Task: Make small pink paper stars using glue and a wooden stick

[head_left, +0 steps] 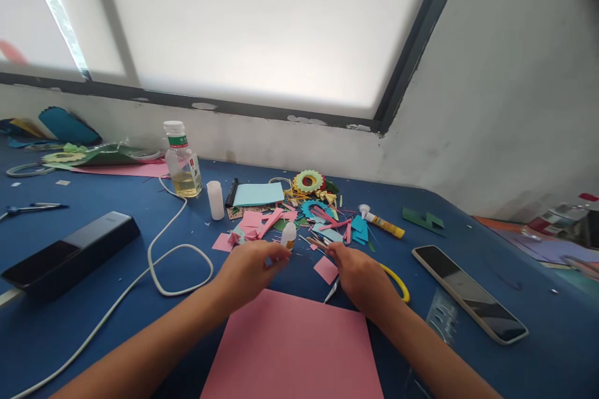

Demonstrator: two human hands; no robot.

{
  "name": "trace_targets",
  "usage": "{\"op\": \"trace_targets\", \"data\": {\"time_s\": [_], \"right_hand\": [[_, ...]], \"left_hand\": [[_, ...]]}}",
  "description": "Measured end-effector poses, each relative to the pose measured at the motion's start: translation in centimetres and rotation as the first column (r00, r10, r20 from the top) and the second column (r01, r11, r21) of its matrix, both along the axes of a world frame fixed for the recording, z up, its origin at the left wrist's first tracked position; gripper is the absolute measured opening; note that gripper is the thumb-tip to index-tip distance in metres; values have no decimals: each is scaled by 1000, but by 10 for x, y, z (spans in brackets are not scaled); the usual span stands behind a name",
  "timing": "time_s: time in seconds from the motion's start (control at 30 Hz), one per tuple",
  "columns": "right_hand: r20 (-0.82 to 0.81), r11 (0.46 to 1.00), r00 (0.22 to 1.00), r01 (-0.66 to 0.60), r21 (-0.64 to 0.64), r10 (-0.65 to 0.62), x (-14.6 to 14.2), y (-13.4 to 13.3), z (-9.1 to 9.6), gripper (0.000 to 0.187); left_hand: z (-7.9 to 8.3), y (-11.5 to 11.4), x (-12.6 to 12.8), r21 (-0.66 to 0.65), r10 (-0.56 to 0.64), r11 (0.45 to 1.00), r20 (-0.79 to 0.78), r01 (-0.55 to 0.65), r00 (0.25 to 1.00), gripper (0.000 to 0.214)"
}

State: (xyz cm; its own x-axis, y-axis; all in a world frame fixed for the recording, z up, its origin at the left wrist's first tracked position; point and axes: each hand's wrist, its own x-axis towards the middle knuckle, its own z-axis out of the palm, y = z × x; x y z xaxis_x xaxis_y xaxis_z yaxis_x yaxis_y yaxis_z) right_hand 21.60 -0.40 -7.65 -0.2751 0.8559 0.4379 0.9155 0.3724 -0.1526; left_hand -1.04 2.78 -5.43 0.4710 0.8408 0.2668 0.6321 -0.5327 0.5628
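Observation:
My left hand (pixel 253 265) is closed in a pinch at a small white glue bottle (pixel 288 235) that stands among paper scraps. My right hand (pixel 358 274) is closed on thin paper strips (pixel 317 241) pointing toward the bottle. A large pink paper sheet (pixel 294 349) lies on the blue table (pixel 116 299) just below both hands. A small pink square (pixel 326 269) lies between the hands. Yellow-handled scissors (pixel 397 283) lie under my right wrist.
A scrap pile with a round paper flower (pixel 307 182), a glue stick (pixel 384 222), an oil bottle (pixel 181 159), a white cap (pixel 215 199), a marker (pixel 231 192), a black box (pixel 65 254), a white cable (pixel 159 255), a phone (pixel 470 293) and a clear ruler (pixel 442 315).

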Motion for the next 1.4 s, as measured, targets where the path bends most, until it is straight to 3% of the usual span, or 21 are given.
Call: {"op": "trace_targets", "data": {"time_s": [0.17,0.37,0.57,0.93,1.4], "right_hand": [[-75,997,994,-81,-1,81,-6,-3,1,28],[-85,983,983,-170,-64,165,-10,-7,0,30],[-60,984,988,-148,-100,143,-7,-7,-3,33],[31,988,997,-65,-138,69,-13,-10,-7,34],[60,985,993,-89,-150,99,-9,-9,-3,32]], "left_hand": [[-17,0,17,-49,-61,997,-73,57,996,22],[-19,9,10,-122,-77,990,-54,70,996,29],[-16,13,2,-115,-24,993,-78,15,997,24],[-16,10,4,-77,-108,992,-162,96,981,21],[-16,10,3,-67,-109,993,-207,97,972,23]]}}
